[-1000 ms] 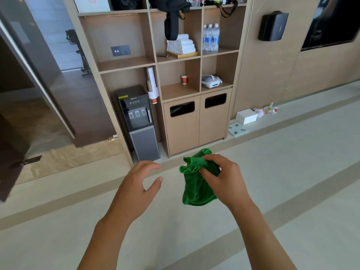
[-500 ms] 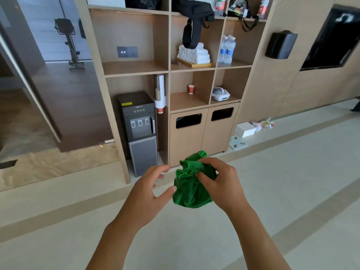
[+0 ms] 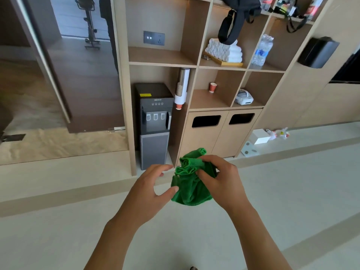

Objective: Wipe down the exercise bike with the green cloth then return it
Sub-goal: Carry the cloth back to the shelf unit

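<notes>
The green cloth [image 3: 188, 187] is bunched up in the air in front of me, low in the middle of the view. My right hand [image 3: 220, 179] grips it from the right side. My left hand [image 3: 150, 189] is just left of it, fingers spread, with the thumb tip touching the cloth's lower left edge. The exercise bike [image 3: 88, 22] stands far off at the top left, seen through a doorway or in a mirror panel; only its lower frame shows.
A wooden shelf unit [image 3: 196, 65] stands ahead with a black water dispenser [image 3: 153, 123], a cup holder [image 3: 182, 88], folded white towels [image 3: 224, 50], water bottles [image 3: 262, 50] and two bin doors [image 3: 220, 131]. A white box [image 3: 261, 136] lies on the floor at right.
The view has tilted up and closed in on the shelf unit. My left hand has come in from apart to touch the cloth. My right hand keeps its grip.
</notes>
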Demonstrator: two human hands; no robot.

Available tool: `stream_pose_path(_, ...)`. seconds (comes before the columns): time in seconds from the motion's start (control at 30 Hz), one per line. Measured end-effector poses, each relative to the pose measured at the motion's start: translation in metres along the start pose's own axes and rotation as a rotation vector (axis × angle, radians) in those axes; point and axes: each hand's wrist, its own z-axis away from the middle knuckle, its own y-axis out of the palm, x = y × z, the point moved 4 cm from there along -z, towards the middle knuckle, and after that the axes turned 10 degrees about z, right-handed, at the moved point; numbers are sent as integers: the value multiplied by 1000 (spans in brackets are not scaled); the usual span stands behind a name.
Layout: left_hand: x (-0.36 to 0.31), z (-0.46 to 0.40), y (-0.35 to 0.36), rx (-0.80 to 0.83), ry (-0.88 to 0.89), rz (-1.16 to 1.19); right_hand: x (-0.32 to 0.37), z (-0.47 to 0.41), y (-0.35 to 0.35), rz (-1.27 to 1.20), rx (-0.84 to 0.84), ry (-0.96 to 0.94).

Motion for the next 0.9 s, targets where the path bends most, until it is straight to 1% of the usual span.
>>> stream_pose_path(0.27,22,-62,8,-19,-18,-6,-24,-74,19,-184,59,-54)
stream_pose_path(0.43,25,-131,22,-36,-16,-73,-48,-146,14,-297,111,-113)
stream_pose_path(0.53,25,-177,35,-36,-6,-106,-65,-191,5,-347,109,-143)
stream_pose_path(0.77,20,-272,69,-69,81,-230,-120,-279,-10,-446,109,-141)
stream_pose_path(0.9,25,-310,79,-99,67,-228,-144,-318,-9,-509,113,-126)
